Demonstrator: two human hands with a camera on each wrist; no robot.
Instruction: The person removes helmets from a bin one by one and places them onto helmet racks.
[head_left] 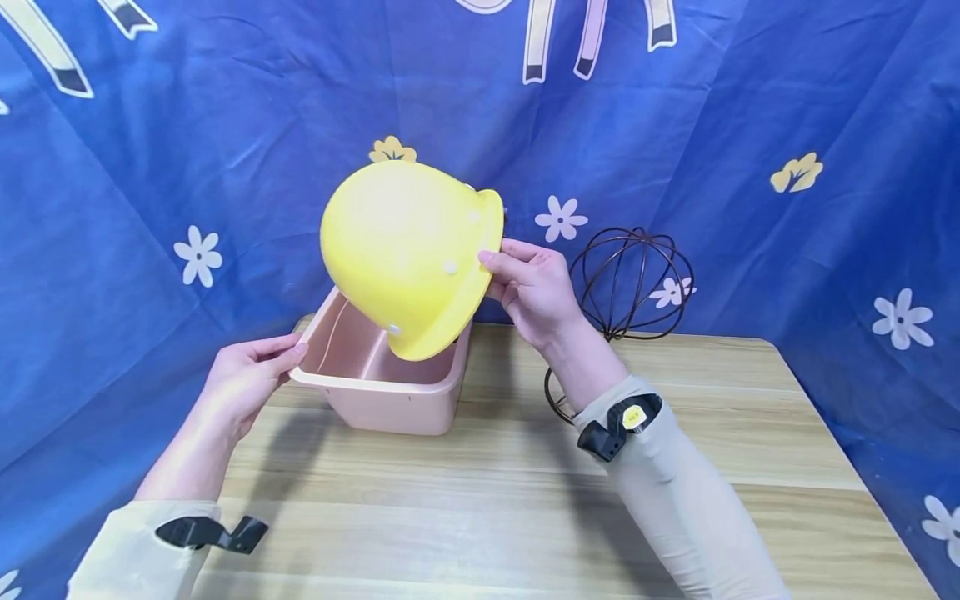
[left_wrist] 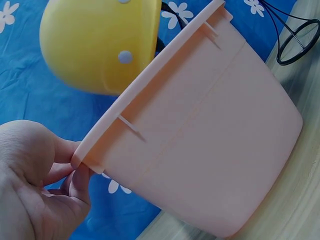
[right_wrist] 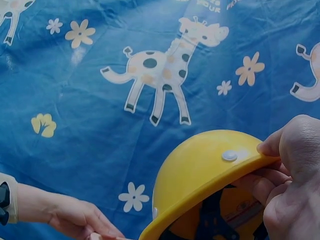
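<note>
A yellow hard hat (head_left: 397,250) is held tilted over the pink plastic bin (head_left: 397,408), its crown toward the left. My right hand (head_left: 536,287) pinches the hat's brim, thumb outside and fingers tucked under the rim. Dark straps (right_wrist: 212,215) show inside the shell in the right wrist view. At the bin's left front corner, my left hand (head_left: 251,375) pinches the rim between thumb and fingers. The left wrist view shows that grip on the rim (left_wrist: 120,105) up close, with the hat beyond it. Part of the bin's inside is hidden behind the hat.
A dark wire stand with a round cage top (head_left: 633,283) stands behind my right forearm, near the table's back edge. The wooden table (head_left: 450,517) meets a blue curtain (head_left: 300,108) printed with flowers and giraffes.
</note>
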